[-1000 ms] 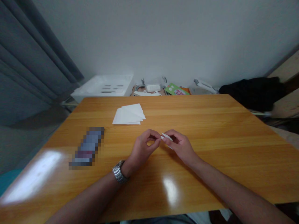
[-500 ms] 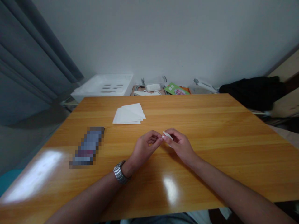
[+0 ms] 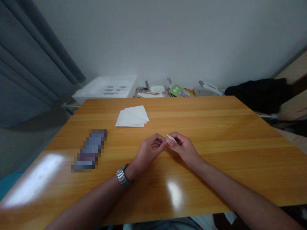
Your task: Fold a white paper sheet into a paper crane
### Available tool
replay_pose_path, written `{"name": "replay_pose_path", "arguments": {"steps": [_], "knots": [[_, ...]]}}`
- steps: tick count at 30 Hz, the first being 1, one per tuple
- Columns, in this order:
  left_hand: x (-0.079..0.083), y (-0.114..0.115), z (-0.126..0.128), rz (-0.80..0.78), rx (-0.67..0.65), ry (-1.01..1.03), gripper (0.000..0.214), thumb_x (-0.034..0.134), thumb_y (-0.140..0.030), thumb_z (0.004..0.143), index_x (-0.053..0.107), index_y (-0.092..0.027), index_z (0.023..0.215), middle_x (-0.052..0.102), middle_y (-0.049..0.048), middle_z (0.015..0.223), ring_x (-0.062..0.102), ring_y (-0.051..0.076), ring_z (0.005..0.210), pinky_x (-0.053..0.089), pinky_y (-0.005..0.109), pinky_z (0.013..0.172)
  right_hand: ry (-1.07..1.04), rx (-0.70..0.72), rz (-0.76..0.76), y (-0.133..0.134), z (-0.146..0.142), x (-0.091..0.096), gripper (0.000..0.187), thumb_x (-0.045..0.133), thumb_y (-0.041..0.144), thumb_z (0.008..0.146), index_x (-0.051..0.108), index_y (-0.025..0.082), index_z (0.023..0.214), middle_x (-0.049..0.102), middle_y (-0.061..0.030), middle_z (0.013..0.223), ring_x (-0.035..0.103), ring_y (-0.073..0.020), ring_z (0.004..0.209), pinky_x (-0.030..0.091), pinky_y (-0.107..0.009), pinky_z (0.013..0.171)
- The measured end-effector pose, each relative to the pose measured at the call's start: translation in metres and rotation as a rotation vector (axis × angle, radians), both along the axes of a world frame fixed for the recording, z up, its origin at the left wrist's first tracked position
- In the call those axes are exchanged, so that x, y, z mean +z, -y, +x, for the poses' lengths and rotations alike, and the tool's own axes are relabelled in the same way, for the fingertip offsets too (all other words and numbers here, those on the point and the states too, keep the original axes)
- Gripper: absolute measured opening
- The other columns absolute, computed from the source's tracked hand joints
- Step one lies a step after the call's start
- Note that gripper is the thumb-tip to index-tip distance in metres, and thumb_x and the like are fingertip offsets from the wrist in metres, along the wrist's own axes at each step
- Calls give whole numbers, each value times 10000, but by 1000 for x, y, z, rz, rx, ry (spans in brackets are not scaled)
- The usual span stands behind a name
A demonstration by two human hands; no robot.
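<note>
Above the middle of the wooden table (image 3: 216,127), both hands meet at a small folded piece of white paper (image 3: 171,138). My right hand (image 3: 185,148) is closed round the paper, with thumb and fingers on either side and much of it hidden. With thumb and fingertips, my left hand (image 3: 152,148) pinches the paper's left end; a metal watch (image 3: 124,175) is on that wrist. Beyond the hands, several white sheets of paper (image 3: 132,116) lie fanned in a loose pile.
A phone-like flat object (image 3: 90,150), pixelated, lies on the table's left. Behind the far edge are a white foam tray (image 3: 107,86), a green booklet (image 3: 180,90), assorted small items and a black cloth (image 3: 259,94). A grey curtain (image 3: 31,64) hangs at left.
Hardly anything differs. Both hands keep their hold on the folded paper in the same place, and the pile of sheets is unmoved.
</note>
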State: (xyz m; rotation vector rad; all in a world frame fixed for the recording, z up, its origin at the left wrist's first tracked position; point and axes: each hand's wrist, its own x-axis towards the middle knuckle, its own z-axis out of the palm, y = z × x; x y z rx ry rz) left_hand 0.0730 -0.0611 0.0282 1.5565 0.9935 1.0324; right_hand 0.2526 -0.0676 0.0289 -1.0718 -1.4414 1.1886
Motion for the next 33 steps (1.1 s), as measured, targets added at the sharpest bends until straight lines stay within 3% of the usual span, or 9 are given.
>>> {"name": "replay_pose_path", "arguments": {"steps": [14,21,33], "knots": [[-3,-1,0,-50,-39,51,296,716,-446,885,641,-159,898,715,44,816,681,147,747,558,254,703,6,30,-4,0,0,1,286,643,490,925,647,209,872,621,-13,821,571,-175,795,452,-284,756],[0,-6,-3,-59,46,132,305,700,-450,896,608,-159,889,674,24,769,647,129,688,545,247,674,-44,66,-10,-1,1,-3,327,679,470,906,646,229,1125,710,-72,1115,655,-218,1034,491,-353,944],[0,-10,-5,9,70,111,247,684,-397,905,650,-152,884,692,40,835,649,142,759,525,244,726,73,32,0,-4,3,-10,291,702,449,882,686,191,1016,723,-46,943,646,-190,838,495,-303,775]]}}
